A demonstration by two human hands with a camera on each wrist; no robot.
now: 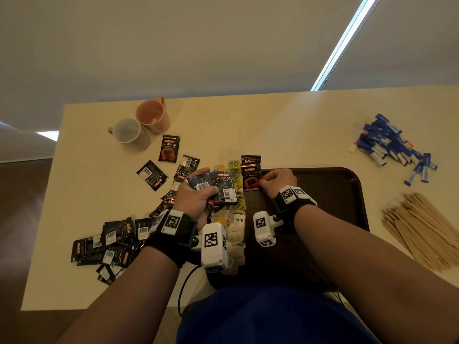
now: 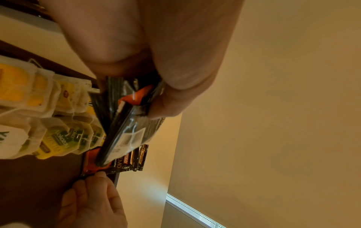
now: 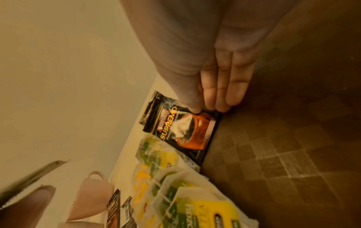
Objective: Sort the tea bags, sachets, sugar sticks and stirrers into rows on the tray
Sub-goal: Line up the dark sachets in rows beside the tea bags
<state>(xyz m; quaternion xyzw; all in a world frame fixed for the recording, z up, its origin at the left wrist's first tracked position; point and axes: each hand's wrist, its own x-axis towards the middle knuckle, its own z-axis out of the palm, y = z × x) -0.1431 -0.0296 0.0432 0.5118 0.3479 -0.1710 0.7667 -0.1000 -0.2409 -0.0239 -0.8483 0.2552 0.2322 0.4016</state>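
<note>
The left hand (image 1: pixel 196 194) was found gripping a small stack of black foil coffee sachets (image 1: pixel 218 188), its fingers (image 2: pixel 175 100) curled round them, above the left edge of the dark brown plastic tray (image 1: pixel 347 180). The right hand (image 1: pixel 278 181) rested at the tray's far left corner, its fingers (image 3: pixel 224 92) held together and straight, the tips pressing the edge of a black and orange coffee sachet (image 3: pixel 187 131) laid on the tray; a second sachet of the same kind lay partly beneath it, overhanging the far rim. A row of white paper tea bags with yellow and green tags (image 1: pixel 236 219) ran along the tray's left side, just beside that sachet. Further loose black sachets (image 1: pixel 111 244) lay scattered on the cream tabletop (image 1: pixel 273 125) to the left. Blue and white sugar sticks (image 1: pixel 392 145) and pale wooden stirrers (image 1: pixel 422 229) lay in separate heaps right of the tray. Two ceramic mugs (image 1: pixel 141 125), one peach and one with a pale interior, stood touching at the far left.
</note>
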